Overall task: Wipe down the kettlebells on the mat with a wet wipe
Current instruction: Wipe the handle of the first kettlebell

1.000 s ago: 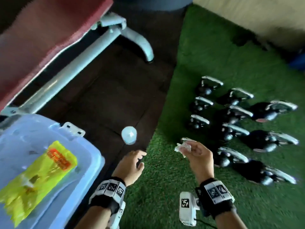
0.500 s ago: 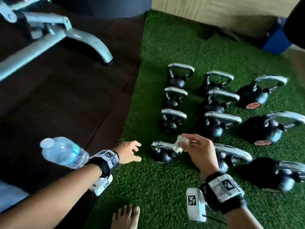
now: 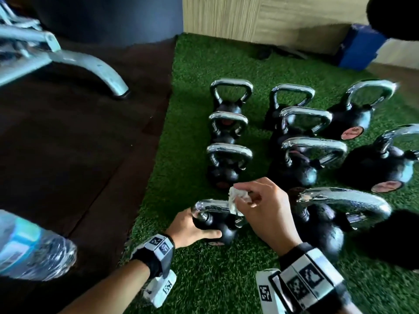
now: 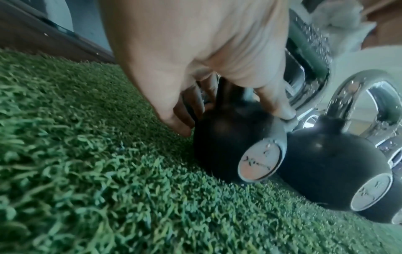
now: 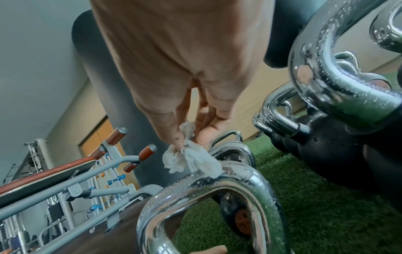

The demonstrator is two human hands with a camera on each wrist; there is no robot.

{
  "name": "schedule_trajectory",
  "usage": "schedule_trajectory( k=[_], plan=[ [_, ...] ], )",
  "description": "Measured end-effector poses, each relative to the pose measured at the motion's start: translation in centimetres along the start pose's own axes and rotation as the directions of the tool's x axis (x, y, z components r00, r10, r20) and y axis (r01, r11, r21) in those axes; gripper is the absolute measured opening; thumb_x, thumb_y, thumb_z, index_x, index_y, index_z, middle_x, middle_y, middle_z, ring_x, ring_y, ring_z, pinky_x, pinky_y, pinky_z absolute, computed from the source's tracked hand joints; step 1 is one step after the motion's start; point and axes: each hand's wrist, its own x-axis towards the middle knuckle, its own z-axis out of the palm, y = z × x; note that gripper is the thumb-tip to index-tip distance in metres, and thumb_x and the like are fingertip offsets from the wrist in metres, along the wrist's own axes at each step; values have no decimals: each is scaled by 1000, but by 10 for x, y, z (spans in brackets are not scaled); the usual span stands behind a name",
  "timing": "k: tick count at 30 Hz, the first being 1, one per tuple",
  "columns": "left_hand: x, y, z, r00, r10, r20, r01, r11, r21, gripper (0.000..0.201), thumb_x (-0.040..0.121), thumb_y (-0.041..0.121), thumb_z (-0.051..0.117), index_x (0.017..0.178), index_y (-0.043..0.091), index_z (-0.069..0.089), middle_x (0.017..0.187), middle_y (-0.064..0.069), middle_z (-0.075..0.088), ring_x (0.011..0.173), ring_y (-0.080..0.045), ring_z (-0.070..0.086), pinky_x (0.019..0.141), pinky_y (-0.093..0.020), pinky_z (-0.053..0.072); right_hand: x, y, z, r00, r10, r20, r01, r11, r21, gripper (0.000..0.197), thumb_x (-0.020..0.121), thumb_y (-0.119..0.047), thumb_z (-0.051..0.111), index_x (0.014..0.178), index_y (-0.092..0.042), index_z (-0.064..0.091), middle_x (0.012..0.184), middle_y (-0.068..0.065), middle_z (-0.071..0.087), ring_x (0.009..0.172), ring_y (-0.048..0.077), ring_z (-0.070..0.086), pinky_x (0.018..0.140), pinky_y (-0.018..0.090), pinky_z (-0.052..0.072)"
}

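Several black kettlebells with chrome handles lie in rows on the green turf mat (image 3: pixel 199 279). My left hand (image 3: pixel 195 225) grips the nearest small kettlebell (image 3: pixel 217 225) around its neck and body; in the left wrist view that kettlebell (image 4: pixel 226 146) lies tipped, its round base plate facing the camera. My right hand (image 3: pixel 260 209) pinches a crumpled white wet wipe (image 3: pixel 235 198) between thumb and fingertips. The wipe (image 5: pixel 193 159) touches the top of that kettlebell's wet chrome handle (image 5: pixel 208 192). A larger kettlebell (image 3: pixel 326 223) lies just to the right.
A plastic water bottle (image 3: pixel 29 248) sits close at the lower left. A grey bench frame (image 3: pixel 88 64) stands on the dark floor (image 3: pixel 79 143) left of the mat. A wooden wall base and a blue box (image 3: pixel 358 48) lie at the back. A dark shape (image 3: pixel 394 241) covers the right edge.
The view swung from the blue bin to the mat. My left hand moved right off the turf and took hold of the nearest kettlebell. My right hand lowered the wipe onto its handle.
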Motion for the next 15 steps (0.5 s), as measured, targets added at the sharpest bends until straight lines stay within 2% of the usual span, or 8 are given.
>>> schedule_trajectory(
  k=[2,5,7,9,10,12,15],
  plan=[
    [3,-1,10,999,17,-27,-18,1000,-21,56,53,65,88,103,50,69,103,27,73,99,10,66,93,-16,52,-2,-2,9,999,-46,-23,46,999,-25,29,77,-12,79,102,-26,79,92,-13,62,78,-6,59,69,1,42],
    [5,-2,15,999,-13,-40,11,999,-42,61,50,67,89,101,38,74,99,22,76,94,8,68,90,-19,54,-8,-5,21,993,-115,-2,115,992,-58,29,79,-7,76,105,-20,79,93,-8,60,76,-6,55,70,1,42],
    [6,-3,14,1000,-9,-30,9,1000,-24,59,51,69,88,101,41,73,98,24,75,93,9,68,88,-17,54,-10,-9,27,990,-133,52,138,984,-110,22,82,-6,74,100,-17,79,94,-4,59,78,3,58,73,11,49],
    [5,-1,12,1000,-14,-23,14,1000,-15,51,50,71,86,95,52,70,93,28,74,88,13,67,82,-12,53,-10,-13,34,984,-135,115,156,965,-209,17,82,-1,71,91,-14,79,93,-2,59,83,14,57,75,24,52],
    [6,0,11,1000,-17,-24,17,1000,-10,48,50,71,85,92,55,68,92,30,74,87,13,67,81,-12,53,-11,-15,37,982,-127,140,159,957,-245,20,82,2,69,89,-13,78,93,-2,58,86,16,55,75,25,51],
    [6,2,11,1000,-16,-23,16,1000,2,52,50,72,85,95,52,68,95,29,74,89,13,67,84,-16,55,-12,-16,38,982,-95,161,138,950,-280,26,81,6,65,88,-16,77,93,-3,58,89,16,52,75,23,48],
    [5,3,11,1000,-10,-9,10,1000,0,62,50,74,85,105,53,66,101,30,73,94,14,66,89,-16,54,-15,-10,30,996,-34,79,55,960,-275,30,78,8,64,83,-18,79,90,-3,60,85,18,54,72,26,50]
  ],
)
